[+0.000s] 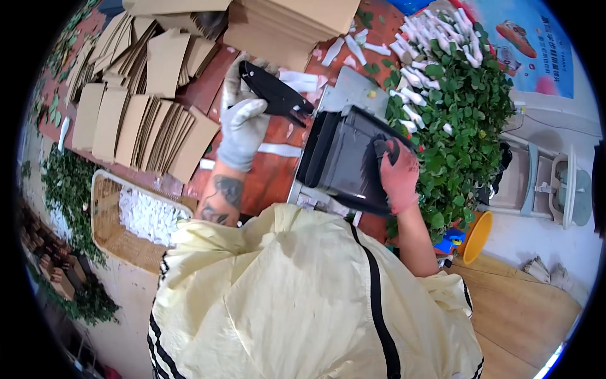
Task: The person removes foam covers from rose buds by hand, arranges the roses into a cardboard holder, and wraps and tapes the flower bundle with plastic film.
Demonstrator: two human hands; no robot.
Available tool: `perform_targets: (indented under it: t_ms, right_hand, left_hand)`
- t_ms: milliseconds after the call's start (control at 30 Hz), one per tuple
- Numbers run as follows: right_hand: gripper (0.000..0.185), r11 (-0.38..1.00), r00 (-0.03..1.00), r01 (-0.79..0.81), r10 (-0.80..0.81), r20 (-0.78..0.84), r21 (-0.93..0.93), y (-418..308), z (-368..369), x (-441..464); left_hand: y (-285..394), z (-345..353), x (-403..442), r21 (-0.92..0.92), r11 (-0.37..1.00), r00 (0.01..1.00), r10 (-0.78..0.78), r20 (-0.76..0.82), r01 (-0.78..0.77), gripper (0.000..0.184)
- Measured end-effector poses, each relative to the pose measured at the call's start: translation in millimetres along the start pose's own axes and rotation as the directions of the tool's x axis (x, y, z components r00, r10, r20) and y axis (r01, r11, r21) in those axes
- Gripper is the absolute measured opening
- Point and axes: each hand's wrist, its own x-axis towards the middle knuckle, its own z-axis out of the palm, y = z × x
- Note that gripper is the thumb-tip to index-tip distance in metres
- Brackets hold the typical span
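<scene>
My left hand [243, 123], in a whitish glove, holds a black stapler-like tool [276, 93] above the red table [268, 180]. The tool points right, toward a black-framed machine [344, 161] with a dark, shiny top. My right hand [398, 172], in a red glove with dark fingertips, is at the right side of that top, its fingers curled down against it. Whether anything is between those fingers cannot be made out. A metal plate [353, 91] lies behind the machine.
Folded cardboard pieces [136, 126] stand in rows at the left. A basket [104, 215] of white pieces is at the lower left. Leafy stems with white-wrapped heads [451, 139] are piled at the right, near an orange bucket [478, 237]. A large cardboard stack [290, 28] lies at the back.
</scene>
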Motion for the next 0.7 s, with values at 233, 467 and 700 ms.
perform_targets:
  t_ms: [233,467,700]
  right_hand:
    - [0.029,0.999,0.999,0.009,-0.01,0.046,0.034,-2.4,-3.7,1.7]
    - [0.028,0.997,0.999,0.046,-0.045,-0.018,0.069,-0.4,-1.6,2.8]
    - [0.031,0.997,0.999,-0.035,0.035,0.01,0.072,2.0,3.9,2.8]
  left_hand:
    - [24.8,25.1,-93.7,0.141,0.983,0.993,-0.11,-0.039,0.114,0.086]
    - [5.5,19.6,-102.6,-0.005,0.998,0.992,-0.067,-0.107,0.066,0.09]
    - [8.0,5.0,-109.5,-0.226,0.967,0.987,-0.14,-0.079,0.119,0.089]
